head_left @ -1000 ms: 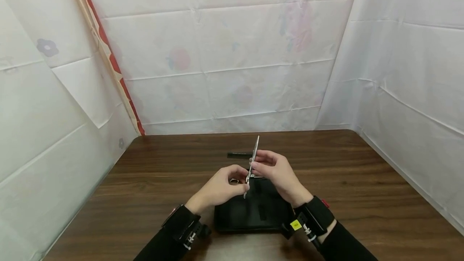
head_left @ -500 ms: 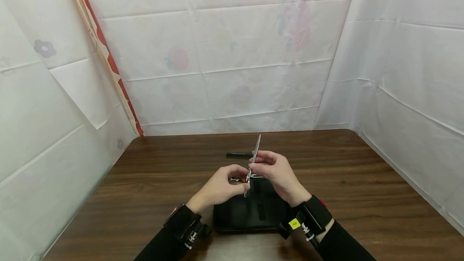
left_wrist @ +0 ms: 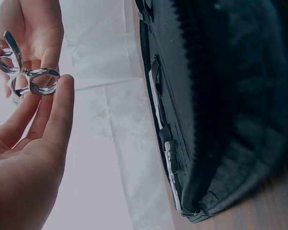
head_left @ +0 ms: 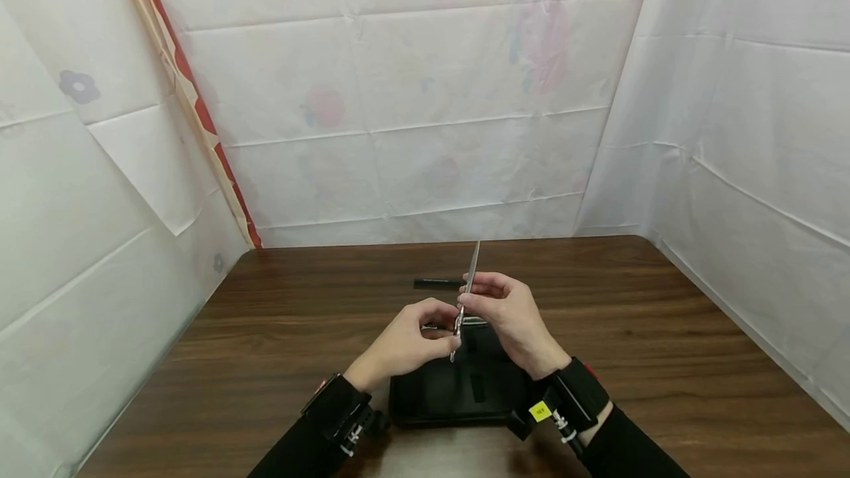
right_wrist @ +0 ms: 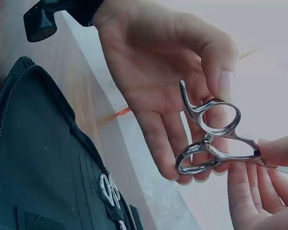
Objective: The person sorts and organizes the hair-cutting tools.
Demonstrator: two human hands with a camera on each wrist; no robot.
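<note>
the left hand (head_left: 413,339) pinches the scissors (right_wrist: 225,156) at the finger rings, and the right hand (head_left: 514,319) pinches them nearer the blades, above the black case (head_left: 438,400). a light grip on the blade flats seems wise; whether the blades are fully closed, i can't quite tell.

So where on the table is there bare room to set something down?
From the left hand to the left sheet, the table is bare; likewise from the right hand to the right sheet. A narrow strip is free between the black bar and back sheet. Crowded: the middle, with both hands on the scissors and the black case below them.
</note>
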